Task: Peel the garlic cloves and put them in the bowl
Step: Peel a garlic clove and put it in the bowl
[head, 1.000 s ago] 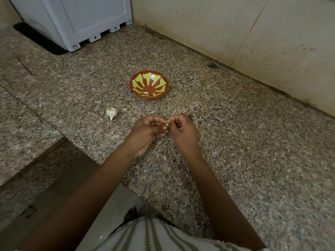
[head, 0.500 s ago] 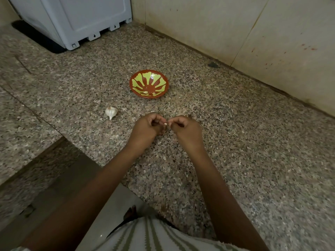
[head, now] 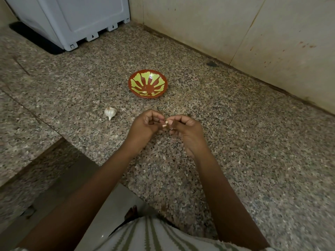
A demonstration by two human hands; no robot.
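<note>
Garlic clove (head: 165,122) mid-peel
left hand (head: 145,126) and right hand (head: 186,131) both pinch it; small, light, likely slippery, hold by ends; bowl (head: 130,84) at 12 o'clock

Home kitchen, granite counter (head: 235,160), tiled wall (head: 199,24)

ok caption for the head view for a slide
Left hand and right hand pinch a small garlic clove over a speckled granite counter, beside a red-and-green bowl and white garlic bulb.
</note>
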